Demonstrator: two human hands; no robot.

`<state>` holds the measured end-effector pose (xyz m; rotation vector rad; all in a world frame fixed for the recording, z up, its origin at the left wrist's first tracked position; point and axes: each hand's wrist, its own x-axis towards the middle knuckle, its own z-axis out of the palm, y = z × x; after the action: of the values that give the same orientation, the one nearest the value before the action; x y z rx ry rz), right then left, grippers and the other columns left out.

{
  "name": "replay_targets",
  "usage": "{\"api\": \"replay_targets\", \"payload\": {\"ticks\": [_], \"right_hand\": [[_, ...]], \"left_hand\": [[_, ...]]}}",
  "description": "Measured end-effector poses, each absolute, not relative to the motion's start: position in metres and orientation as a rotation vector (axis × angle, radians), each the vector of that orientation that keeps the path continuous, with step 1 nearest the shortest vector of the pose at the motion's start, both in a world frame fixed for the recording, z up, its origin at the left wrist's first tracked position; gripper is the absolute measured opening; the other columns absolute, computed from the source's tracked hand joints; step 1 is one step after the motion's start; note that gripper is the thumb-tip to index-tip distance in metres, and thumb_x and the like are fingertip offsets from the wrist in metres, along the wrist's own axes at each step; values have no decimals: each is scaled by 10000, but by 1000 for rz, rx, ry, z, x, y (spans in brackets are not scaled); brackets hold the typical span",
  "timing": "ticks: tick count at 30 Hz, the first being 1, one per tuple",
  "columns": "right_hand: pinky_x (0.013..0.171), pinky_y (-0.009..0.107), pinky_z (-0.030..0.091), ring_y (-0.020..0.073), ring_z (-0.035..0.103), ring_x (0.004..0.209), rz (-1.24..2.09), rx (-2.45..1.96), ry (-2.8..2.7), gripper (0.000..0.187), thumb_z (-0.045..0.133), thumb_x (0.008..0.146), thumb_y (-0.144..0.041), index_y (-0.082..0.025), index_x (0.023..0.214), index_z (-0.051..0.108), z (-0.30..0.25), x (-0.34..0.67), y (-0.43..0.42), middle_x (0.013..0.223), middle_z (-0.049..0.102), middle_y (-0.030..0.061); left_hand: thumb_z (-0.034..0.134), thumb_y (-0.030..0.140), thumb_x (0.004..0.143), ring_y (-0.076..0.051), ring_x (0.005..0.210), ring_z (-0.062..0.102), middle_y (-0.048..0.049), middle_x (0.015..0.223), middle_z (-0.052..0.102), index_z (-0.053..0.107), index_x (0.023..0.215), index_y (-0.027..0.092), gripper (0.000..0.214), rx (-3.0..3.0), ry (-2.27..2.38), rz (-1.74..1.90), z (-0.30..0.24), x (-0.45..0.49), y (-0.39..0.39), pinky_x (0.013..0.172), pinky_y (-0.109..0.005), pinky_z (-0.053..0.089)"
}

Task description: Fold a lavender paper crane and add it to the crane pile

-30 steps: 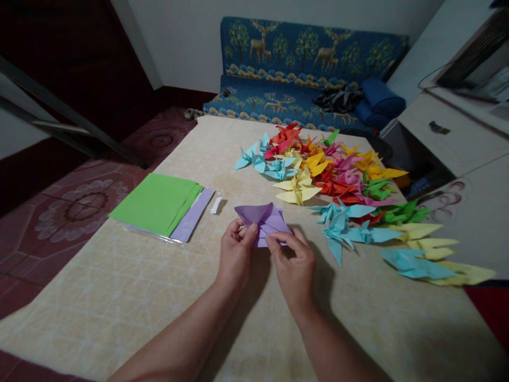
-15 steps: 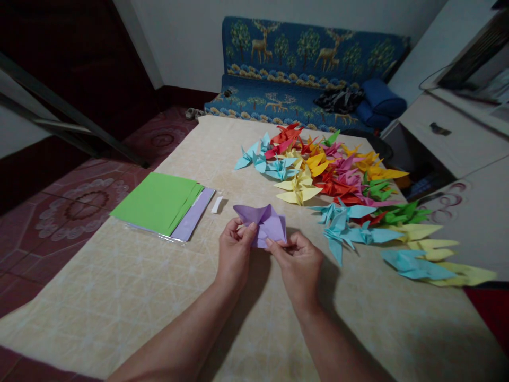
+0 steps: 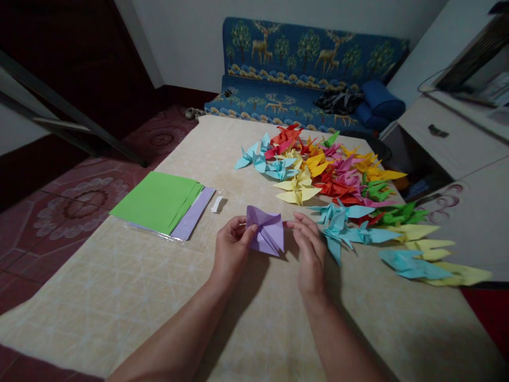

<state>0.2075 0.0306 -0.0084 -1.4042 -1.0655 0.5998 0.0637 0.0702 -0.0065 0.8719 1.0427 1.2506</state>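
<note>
A creased, partly folded purple origami paper (image 3: 267, 232) is held just above the table. My left hand (image 3: 234, 245) pinches its left edge, thumb on top and fingers behind. At the paper's right side is my right hand (image 3: 310, 252), its fingers apart and loosely stretched, with the index fingertip at or close to the paper's edge; it does not grip the sheet. To the right and behind lie several folded paper cranes (image 3: 296, 189) in blue, yellow, red, pink, orange and green. Nearest my right hand is a light blue crane (image 3: 338, 228).
Green paper squares (image 3: 159, 199) lie over purple sheets (image 3: 193, 215) and clear plastic wrapping on the left. A small white paper scrap (image 3: 217, 204) sits near them. The pale cloth-covered table (image 3: 119, 297) reaches towards a blue patterned sofa (image 3: 274, 95); a white cabinet (image 3: 469, 138) stands at right.
My right hand has let go of the purple paper and moved slightly right, its fingers opening. The paper has turned and opened out in my left hand, its creases now facing me.
</note>
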Motion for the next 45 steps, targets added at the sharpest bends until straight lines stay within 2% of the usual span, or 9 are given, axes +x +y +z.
{"api": "replay_targets", "payload": {"ticks": [5, 8, 14, 18, 22, 27, 32, 37, 45], "right_hand": [[1045, 369, 354, 236, 508, 1208, 715, -1463, -1272, 265, 449, 872, -238, -213, 677, 627, -3, 201, 24, 1378, 550, 21], [1069, 363, 315, 238, 471, 1255, 739, -1412, -1333, 266, 445, 850, -210, -202, 640, 609, 1, 199, 22, 1369, 563, 35], [1005, 377, 403, 245, 550, 1169, 839, -1356, -1180, 230, 472, 827, -249, -200, 836, 696, 1, 199, 26, 1261, 622, 75], [961, 395, 452, 245, 607, 1084, 800, -1377, -1054, 207, 516, 806, -257, -223, 919, 685, -2, 200, 26, 1116, 682, 49], [911, 386, 485, 241, 626, 1035, 796, -1403, -1077, 244, 546, 787, -263, -232, 992, 674, 0, 200, 23, 1072, 686, 39], [812, 351, 504, 233, 630, 954, 655, -1447, -1161, 249, 608, 723, -252, -220, 961, 674, 6, 196, 23, 1000, 675, 42], [728, 310, 491, 208, 611, 857, 614, -1486, -1140, 137, 583, 763, -277, -226, 857, 667, 7, 195, 23, 899, 652, 24], [753, 329, 488, 215, 610, 863, 634, -1497, -1169, 181, 604, 751, -261, -254, 922, 663, 7, 195, 22, 926, 669, 16], [760, 307, 490, 188, 615, 850, 382, -1478, -1244, 129, 623, 756, -142, -244, 820, 669, -1, 194, 29, 856, 629, 10]], "left_hand": [[762, 308, 738, -110, 601, 568, -25, 714, 688, 723, 818, 129, 200, 971, 1032, 1098, -8, 64, 68, 560, -198, 422], [764, 339, 734, -99, 569, 521, -14, 678, 661, 733, 788, 137, 211, 974, 1068, 1064, -9, 63, 68, 522, -188, 387], [811, 343, 680, -113, 578, 554, -37, 698, 681, 739, 816, 122, 269, 931, 1002, 1009, -1, 64, 66, 551, -204, 422], [860, 286, 612, -129, 621, 595, -59, 756, 711, 745, 857, 117, 318, 887, 958, 973, 2, 63, 65, 609, -221, 456], [853, 275, 614, -117, 595, 582, -45, 718, 698, 741, 812, 114, 278, 880, 986, 986, 1, 63, 66, 587, -212, 448], [838, 246, 623, -97, 550, 540, -14, 660, 667, 725, 757, 122, 214, 910, 1028, 1055, 1, 65, 66, 539, -195, 420], [812, 196, 636, -108, 551, 551, -25, 654, 675, 732, 743, 129, 150, 974, 1029, 1073, 0, 65, 66, 544, -207, 420], [768, 128, 660, -143, 629, 602, -55, 739, 719, 759, 792, 156, 136, 1028, 1048, 1144, -3, 64, 65, 590, -233, 449], [775, 108, 637, -143, 598, 591, -53, 724, 723, 777, 766, 173, 144, 999, 1028, 1163, 1, 68, 64, 555, -235, 446]]}}
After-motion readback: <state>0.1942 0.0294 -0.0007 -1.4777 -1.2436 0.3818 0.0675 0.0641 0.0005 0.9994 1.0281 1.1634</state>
